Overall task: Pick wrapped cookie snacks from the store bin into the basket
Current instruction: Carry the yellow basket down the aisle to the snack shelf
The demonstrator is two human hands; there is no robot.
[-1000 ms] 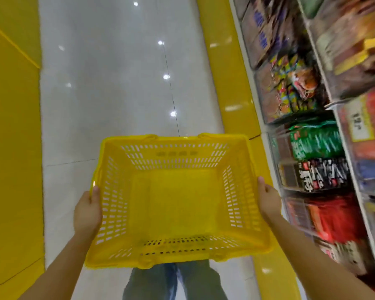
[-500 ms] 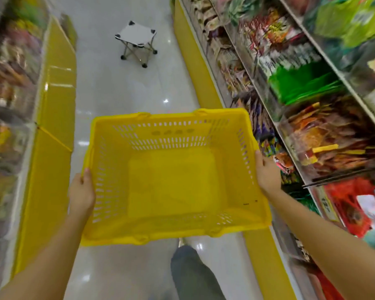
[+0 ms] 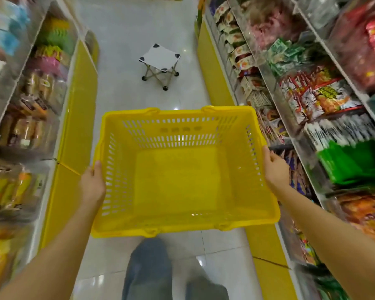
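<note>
Yellow basket (image 3: 178, 135) is gripped at both side rims by the left hand (image 3: 92, 185) and right hand (image 3: 276, 168), fingers hidden outside its walls; shelf packets (image 3: 312, 98) are blurred.

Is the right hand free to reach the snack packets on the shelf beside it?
Not yet, probably: the right hand holds the basket by its rim, the left hand the opposite side. The packets sit close beside it, nothing visibly between.
</note>
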